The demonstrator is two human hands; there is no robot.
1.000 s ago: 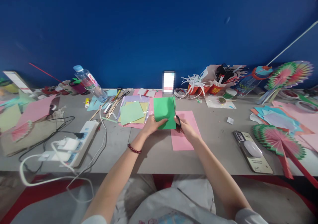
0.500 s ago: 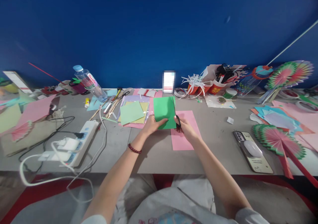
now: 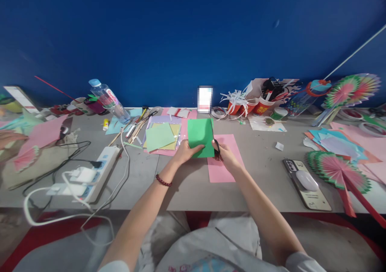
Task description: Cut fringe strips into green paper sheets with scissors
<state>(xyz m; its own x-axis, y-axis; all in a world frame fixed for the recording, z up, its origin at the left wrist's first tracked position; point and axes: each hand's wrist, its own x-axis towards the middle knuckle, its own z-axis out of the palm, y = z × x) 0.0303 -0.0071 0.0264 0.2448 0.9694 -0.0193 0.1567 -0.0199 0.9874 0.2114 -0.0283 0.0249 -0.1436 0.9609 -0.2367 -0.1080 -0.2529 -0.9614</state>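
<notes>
A green sheet of paper (image 3: 199, 131) is held up over the desk in my left hand (image 3: 187, 152), thumb on top and the other fingers hidden beneath. My right hand (image 3: 224, 153) is closed round the black handles of a pair of scissors (image 3: 216, 148) at the sheet's right edge. The blades lie along that edge, pointing away from me. Under my right hand, a pink sheet (image 3: 221, 169) rests flat on the desk. Left of the green paper is a stack of pale green and yellow sheets (image 3: 159, 137).
A white power strip (image 3: 104, 171) with cables lies to the left, behind it a leaning bottle (image 3: 110, 100). Paper cups (image 3: 263, 104) with scraps and tools stand at the back right. A phone (image 3: 313, 197) bearing a white mouse (image 3: 306, 180) lies beside pleated paper fans (image 3: 340, 169).
The green paper has shifted very slightly to the right and towards me, together with both hands and the scissors. The hold of each hand looks the same.
</notes>
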